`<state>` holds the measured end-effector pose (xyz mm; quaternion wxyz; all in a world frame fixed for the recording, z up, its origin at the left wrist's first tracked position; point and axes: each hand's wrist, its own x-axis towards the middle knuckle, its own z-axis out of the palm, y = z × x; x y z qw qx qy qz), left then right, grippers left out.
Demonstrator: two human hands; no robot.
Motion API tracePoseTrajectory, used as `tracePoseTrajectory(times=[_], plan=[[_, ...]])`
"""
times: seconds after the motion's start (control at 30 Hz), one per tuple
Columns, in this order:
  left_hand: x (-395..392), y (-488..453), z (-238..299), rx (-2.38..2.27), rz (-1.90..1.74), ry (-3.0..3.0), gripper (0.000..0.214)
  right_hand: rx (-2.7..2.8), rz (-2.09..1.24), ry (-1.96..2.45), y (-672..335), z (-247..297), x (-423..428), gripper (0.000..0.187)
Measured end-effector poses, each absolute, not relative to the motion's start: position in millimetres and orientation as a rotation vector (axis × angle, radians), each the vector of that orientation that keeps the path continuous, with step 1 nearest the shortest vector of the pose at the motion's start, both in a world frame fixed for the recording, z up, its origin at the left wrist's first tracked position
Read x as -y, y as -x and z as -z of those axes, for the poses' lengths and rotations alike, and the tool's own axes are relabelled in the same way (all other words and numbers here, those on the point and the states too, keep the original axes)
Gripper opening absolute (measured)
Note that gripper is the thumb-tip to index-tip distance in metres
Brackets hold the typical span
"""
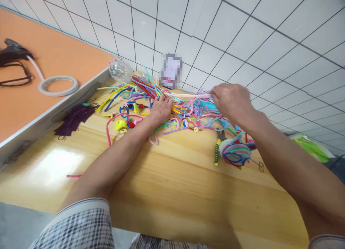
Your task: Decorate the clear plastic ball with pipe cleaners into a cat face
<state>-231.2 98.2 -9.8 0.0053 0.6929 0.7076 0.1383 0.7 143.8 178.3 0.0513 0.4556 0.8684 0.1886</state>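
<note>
My right hand [230, 98] is closed on one end of a pale pinkish-white pipe cleaner [190, 95], which stretches leftward across the top of the pile. Pressed down on the bundle of colourful pipe cleaners [147, 87] is my left hand [161, 109], its fingers bent over them; the fingertips are partly hidden. Loose blue, purple and pink pipe cleaners [206, 107] lie tangled beneath the right hand. Several small bent pieces, including a yellow one [121, 125], are scattered left of my left hand.
Yellow-and-green-handled pliers [217, 152], a wrapped pipe-cleaner roll [235, 152] and small scissors [260, 165] lie right of centre. A phone [171, 71] leans on the tiled wall [237, 29]. A purple tassel [77, 119] and a tape roll [58, 86] are left.
</note>
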Motion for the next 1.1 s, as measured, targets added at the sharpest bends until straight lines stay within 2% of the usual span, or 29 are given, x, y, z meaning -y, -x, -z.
tracePoseTrajectory(times=[0.13, 0.23, 0.4, 0.57, 0.73, 0.9, 1.1], plan=[[-97.1, 230.0, 9.8, -2.224, -0.474, -2.164, 0.055, -2.716, -0.496, -1.636, -68.9, -188.0, -100.2, 0.043], [-97.4, 229.4, 10.6, -2.232, -0.48, -2.162, 0.057, -2.776, -0.379, -1.767, -128.9, -173.7, -62.1, 0.041], [-98.5, 229.0, 10.2, -2.249, -0.455, -2.155, 0.057, -2.956, -0.02, -1.592, -204.6, -123.8, 0.4, 0.034], [-98.7, 230.4, 11.5, -2.256, -0.519, -2.144, 0.062, -2.976, 0.115, -1.477, -223.3, -99.6, 25.6, 0.028], [-100.1, 232.8, 11.0, -2.241, -0.52, -2.162, 0.06, -2.95, 0.148, -1.373, -182.0, -133.5, -0.4, 0.035], [-99.7, 234.2, 7.7, -2.274, -0.485, -2.145, 0.054, -2.913, -0.011, -1.271, -81.1, -174.9, -72.4, 0.039], [-97.3, 234.2, 8.9, -2.302, -0.475, -2.134, 0.049, -2.969, 0.043, -1.202, 42.2, -153.2, -176.4, 0.042]])
